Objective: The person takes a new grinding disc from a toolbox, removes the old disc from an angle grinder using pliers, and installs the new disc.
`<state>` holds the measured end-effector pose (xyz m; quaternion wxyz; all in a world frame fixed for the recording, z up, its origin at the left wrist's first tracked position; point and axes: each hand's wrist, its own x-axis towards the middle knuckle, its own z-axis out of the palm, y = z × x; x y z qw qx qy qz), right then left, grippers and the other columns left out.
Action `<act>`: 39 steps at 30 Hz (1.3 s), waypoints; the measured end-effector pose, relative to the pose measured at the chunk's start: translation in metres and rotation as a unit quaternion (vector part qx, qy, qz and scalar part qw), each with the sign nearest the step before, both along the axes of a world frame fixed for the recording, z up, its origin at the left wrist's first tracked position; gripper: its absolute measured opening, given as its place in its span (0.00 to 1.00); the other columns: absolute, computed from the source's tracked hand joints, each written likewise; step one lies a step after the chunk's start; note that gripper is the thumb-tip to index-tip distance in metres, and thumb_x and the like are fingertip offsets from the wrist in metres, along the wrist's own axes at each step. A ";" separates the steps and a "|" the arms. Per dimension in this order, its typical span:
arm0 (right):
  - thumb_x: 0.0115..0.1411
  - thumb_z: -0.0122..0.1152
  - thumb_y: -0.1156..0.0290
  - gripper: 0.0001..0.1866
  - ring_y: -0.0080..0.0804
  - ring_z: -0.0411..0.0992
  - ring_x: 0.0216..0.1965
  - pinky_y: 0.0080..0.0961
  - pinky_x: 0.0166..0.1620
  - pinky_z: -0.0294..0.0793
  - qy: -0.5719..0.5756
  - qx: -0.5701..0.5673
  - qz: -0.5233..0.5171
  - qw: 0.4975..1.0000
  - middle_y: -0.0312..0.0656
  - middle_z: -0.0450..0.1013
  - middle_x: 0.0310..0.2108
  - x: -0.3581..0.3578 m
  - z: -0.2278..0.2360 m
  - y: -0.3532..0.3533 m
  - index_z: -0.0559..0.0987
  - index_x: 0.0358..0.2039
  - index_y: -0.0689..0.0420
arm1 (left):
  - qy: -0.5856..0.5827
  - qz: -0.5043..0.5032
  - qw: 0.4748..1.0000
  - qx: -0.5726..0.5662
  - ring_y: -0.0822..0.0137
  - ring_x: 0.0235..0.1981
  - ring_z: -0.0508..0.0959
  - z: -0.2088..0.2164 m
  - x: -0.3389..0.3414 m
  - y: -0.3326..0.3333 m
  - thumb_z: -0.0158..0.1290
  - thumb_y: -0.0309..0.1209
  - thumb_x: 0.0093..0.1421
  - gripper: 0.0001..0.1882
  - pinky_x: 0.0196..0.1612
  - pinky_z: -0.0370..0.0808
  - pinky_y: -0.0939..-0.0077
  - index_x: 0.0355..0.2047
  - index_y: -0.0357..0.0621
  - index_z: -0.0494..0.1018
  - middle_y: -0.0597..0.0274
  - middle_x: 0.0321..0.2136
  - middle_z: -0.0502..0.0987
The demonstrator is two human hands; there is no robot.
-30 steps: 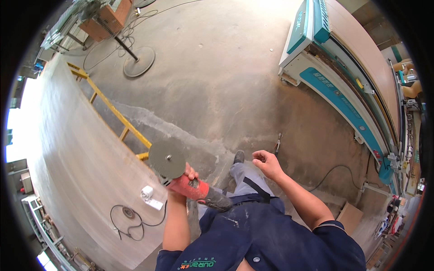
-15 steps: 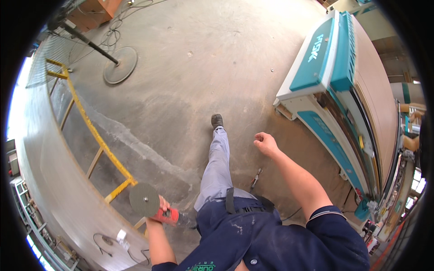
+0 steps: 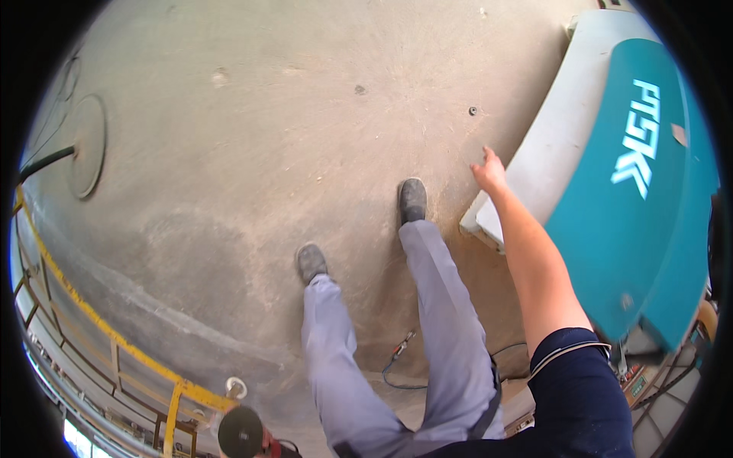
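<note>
An angle grinder [image 3: 269,445] with a red body and a round dark disc [image 3: 240,432] shows at the lower edge, on my left side. My left hand is almost wholly hidden by the disc and cut off by the frame; the grinder stays up at my side in its grip. My right arm reaches forward, and my right hand [image 3: 489,169] is empty, with its fingers loosely apart. It is nearest to the white edge of a large teal and white machine [image 3: 603,229] on the right.
A yellow metal frame [image 3: 114,328] runs along the left. A round base plate with a pole [image 3: 90,145] stands at the far left. An air hose with a metal fitting [image 3: 398,351] lies on the floor beside my right leg. A small dark ring [image 3: 473,111] lies ahead.
I have stepped forward and turned, so the machine fills more of the right side. My right arm has swung forward with fingers loosened. The grinder has shifted down toward the lower edge.
</note>
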<state>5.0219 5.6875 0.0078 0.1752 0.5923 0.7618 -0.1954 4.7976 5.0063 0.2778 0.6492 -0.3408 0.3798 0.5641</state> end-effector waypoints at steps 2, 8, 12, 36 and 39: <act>0.49 0.61 0.67 0.36 0.48 0.60 0.57 0.35 0.59 0.60 -0.011 0.013 0.006 1.000 0.57 0.62 0.55 -0.010 -0.056 0.049 0.60 0.59 0.61 | -0.012 0.004 0.999 -0.050 0.51 0.19 0.71 -0.032 0.002 0.030 0.38 0.61 0.53 0.32 0.31 0.69 0.56 0.29 0.40 0.68 0.49 0.17 0.69; 0.53 0.55 0.68 0.38 0.47 0.48 0.64 0.32 0.64 0.49 -0.044 0.028 0.073 0.996 0.55 0.51 0.62 0.005 -0.191 0.164 0.52 0.62 0.61 | -0.048 0.003 0.988 -0.144 0.51 0.21 0.72 -0.111 0.009 0.100 0.40 0.62 0.51 0.32 0.32 0.69 0.56 0.30 0.40 0.69 0.49 0.19 0.70; 0.52 0.54 0.69 0.31 0.50 0.56 0.59 0.35 0.60 0.58 -0.059 0.067 0.050 0.995 0.56 0.57 0.57 0.000 -0.237 0.158 0.61 0.58 0.58 | -0.062 0.011 0.983 -0.172 0.51 0.22 0.73 -0.132 0.016 0.121 0.41 0.62 0.50 0.33 0.33 0.69 0.56 0.31 0.41 0.69 0.49 0.20 0.71; 0.54 0.50 0.89 0.15 0.29 0.74 0.36 0.23 0.39 0.75 0.543 -0.553 0.021 0.631 0.41 0.65 0.41 -0.212 0.502 -0.371 0.71 0.44 0.67 | 0.083 0.305 0.900 0.300 0.52 0.23 0.76 0.140 -0.007 0.082 0.48 0.66 0.43 0.40 0.33 0.72 0.56 0.39 0.40 0.70 0.49 0.24 0.75; 0.56 0.51 0.87 0.15 0.27 0.74 0.36 0.22 0.39 0.75 0.531 -0.504 0.103 0.673 0.40 0.69 0.37 -0.207 0.579 -0.415 0.71 0.45 0.66 | 0.128 0.292 0.868 0.380 0.53 0.23 0.76 0.192 0.001 0.077 0.48 0.66 0.44 0.42 0.32 0.73 0.57 0.43 0.39 0.68 0.49 0.24 0.75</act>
